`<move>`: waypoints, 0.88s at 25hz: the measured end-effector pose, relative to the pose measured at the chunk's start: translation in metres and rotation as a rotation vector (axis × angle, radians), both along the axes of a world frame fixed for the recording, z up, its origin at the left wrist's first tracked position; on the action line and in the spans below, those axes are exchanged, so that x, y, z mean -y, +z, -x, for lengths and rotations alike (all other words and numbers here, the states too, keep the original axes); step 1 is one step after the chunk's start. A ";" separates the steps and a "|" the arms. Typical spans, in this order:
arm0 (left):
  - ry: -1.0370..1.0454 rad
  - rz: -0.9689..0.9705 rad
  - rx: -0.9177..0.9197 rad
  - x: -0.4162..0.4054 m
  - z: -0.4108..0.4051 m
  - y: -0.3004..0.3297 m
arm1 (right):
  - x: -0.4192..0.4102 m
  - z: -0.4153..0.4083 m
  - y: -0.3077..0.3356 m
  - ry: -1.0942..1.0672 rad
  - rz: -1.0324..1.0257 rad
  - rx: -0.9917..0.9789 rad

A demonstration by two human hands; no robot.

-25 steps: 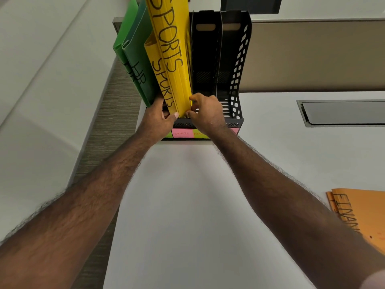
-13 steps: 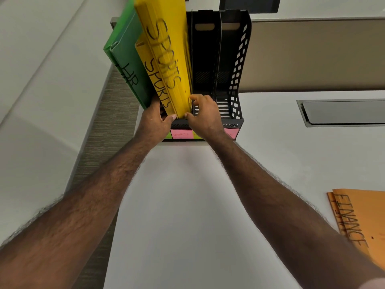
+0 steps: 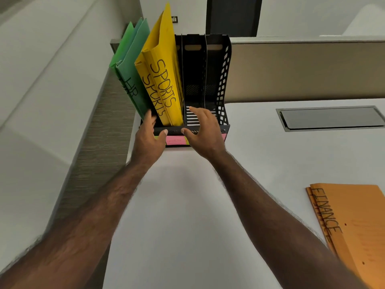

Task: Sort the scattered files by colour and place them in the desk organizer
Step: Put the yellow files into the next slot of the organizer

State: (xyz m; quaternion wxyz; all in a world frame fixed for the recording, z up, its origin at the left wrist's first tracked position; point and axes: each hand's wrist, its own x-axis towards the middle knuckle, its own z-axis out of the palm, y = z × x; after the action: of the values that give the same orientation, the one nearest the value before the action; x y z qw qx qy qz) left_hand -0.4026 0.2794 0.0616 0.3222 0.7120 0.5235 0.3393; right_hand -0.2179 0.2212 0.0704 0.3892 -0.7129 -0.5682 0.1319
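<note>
A black desk organizer [image 3: 224, 80] stands at the far end of the white desk. Two green files marked HR [image 3: 131, 80] lean in its left slot. Beside them stand two yellow files marked SPORTS [image 3: 164, 84]. The two right slots hold nothing. My left hand [image 3: 150, 136] is at the organizer's front left, fingers loosely spread by the green files' lower edge. Just in front of the third slot, my right hand [image 3: 203, 132] hovers with relaxed fingers, holding nothing. Two orange files marked FINANCE [image 3: 354, 222] lie flat at the desk's right edge.
Pink and green sticky labels [image 3: 176, 140] line the organizer's front lip. A grey cable hatch [image 3: 331, 117] is set in the desk to the right. A beige partition [image 3: 302, 69] runs behind the desk. A wall and carpet strip lie on the left.
Both hands have let go of the yellow SPORTS file and drawn back slightly with fingers spread. The yellow files now stand settled in their slot.
</note>
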 end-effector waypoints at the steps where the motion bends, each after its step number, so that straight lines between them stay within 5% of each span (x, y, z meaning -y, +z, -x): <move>1: 0.000 -0.006 0.000 0.007 0.001 0.000 | 0.008 0.003 0.002 -0.011 -0.004 0.001; 22: -0.250 -0.138 0.002 0.227 0.044 0.017 | 0.250 0.070 0.031 -0.220 0.027 0.146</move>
State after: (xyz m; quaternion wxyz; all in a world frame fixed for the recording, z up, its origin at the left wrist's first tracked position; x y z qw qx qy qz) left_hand -0.4468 0.0523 0.0781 0.3127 0.7918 0.4059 0.3324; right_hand -0.2878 -0.0289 0.1016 0.3491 -0.7839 -0.5115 0.0438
